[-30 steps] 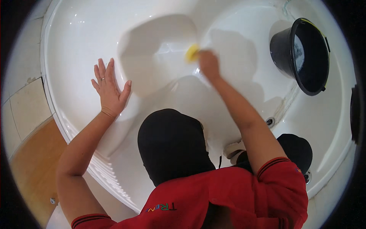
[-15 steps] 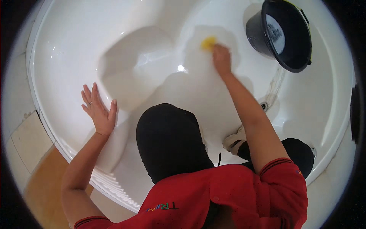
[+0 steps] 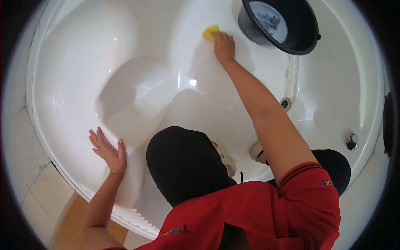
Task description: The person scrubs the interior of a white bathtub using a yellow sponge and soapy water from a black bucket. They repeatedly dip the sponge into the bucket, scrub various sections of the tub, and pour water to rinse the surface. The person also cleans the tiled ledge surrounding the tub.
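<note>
I stand inside a large white bathtub (image 3: 233, 104). Out ahead, my right hand (image 3: 225, 46) is closed on a yellow sponge (image 3: 210, 32), which is against the tub's white surface at the far middle. The fingertips cover part of the sponge. My left hand (image 3: 111, 152) lies with fingers spread on the moulded edge of the tub seat at the left, holding nothing; a ring shows on one finger. A black bucket (image 3: 252, 31) with foamy water (image 3: 268, 21) stands just right of my right hand.
A drain (image 3: 285, 104) sits right of centre, with a dirty streak (image 3: 290, 77) running from it toward the bucket. A round chrome fitting (image 3: 352, 141) is on the right wall. My shoe (image 3: 224, 156) is on the tub floor. Beige tiles (image 3: 48, 191) border the tub at left.
My right hand has carried the sponge left and farther off along the surface. My view has shifted, so the bucket appears higher and more leftward, and my left hand lower; it stays spread.
</note>
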Tool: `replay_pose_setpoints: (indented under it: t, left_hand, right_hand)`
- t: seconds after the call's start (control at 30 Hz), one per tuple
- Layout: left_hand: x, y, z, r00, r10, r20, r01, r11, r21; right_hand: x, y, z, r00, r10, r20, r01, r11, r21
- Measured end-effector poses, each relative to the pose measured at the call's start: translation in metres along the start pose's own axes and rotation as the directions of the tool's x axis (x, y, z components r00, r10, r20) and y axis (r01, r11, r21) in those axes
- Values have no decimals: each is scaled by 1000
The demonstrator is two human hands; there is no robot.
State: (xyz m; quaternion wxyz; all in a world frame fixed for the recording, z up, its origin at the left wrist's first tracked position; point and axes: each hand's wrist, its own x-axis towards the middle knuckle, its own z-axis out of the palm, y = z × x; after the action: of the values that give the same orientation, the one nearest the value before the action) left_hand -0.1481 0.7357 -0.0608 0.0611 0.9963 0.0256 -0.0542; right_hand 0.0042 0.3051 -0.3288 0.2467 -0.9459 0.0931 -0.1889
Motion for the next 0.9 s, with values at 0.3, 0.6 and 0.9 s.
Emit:
replay_pose_setpoints:
  t: [0.3,0.6,0.9]
  left_hand:
    - [-2,-6,0,999,35,-7,-35,999,24]
    - [0,-5,5,998,67,9,-67,998,10]
    - [1,-7,9,995,96,-6,-96,995,8]
  right_hand:
    - [-83,-45,-5,618,-595,513,446,803,395]
    - [-79,9,-15,866,190,463,-198,980,-31]
    - [-66,113,-90,917,345,198,-336,938,-78]
